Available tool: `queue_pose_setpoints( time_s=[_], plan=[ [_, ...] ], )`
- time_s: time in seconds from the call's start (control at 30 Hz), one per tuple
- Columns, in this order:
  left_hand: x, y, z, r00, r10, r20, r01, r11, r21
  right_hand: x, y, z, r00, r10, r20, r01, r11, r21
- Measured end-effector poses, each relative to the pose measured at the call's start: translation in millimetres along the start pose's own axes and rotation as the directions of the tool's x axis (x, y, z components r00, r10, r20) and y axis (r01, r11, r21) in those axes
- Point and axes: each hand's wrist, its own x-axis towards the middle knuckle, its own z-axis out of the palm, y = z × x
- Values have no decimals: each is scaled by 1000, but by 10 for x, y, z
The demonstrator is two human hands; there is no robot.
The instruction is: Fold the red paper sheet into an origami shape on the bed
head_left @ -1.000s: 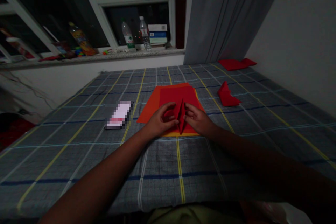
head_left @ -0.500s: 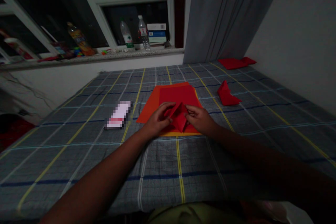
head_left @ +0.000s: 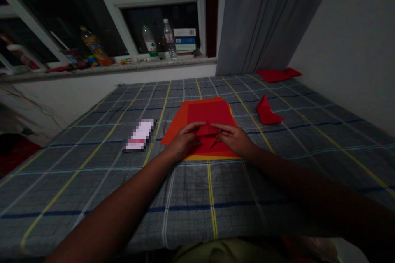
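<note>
A small folded red paper piece is pinched between both hands above a stack of red and orange paper sheets lying on the checked grey cloth. My left hand grips the piece's left side with closed fingers. My right hand grips its right side, thumb and fingers pressed on the top edge. The piece lies low and spread sideways, its lower tip pointing toward me.
A blurred white card-like object lies left of the sheets. A folded red paper shape sits to the right, more red paper by the curtain. Bottles and books stand on the windowsill.
The red piece stood as a narrow upright fold a second ago. Both hands have pulled it open sideways and flattened it into a wider, lower shape.
</note>
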Motion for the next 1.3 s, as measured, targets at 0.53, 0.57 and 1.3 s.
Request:
queue_pose_setpoints(
  time_s=[0.53,0.57,1.3],
  plan=[
    [-25,6,102,975,209,-72,-140,834,534,14,27,50,999,-27,32,29,999,-43],
    [-25,13,96,982,174,-69,-114,849,516,12,17,53,999,-30,36,31,999,-34],
    [36,60,-2,967,-62,-248,99,985,140,-7,-119,21,958,279,66,-284,956,75]
  ],
)
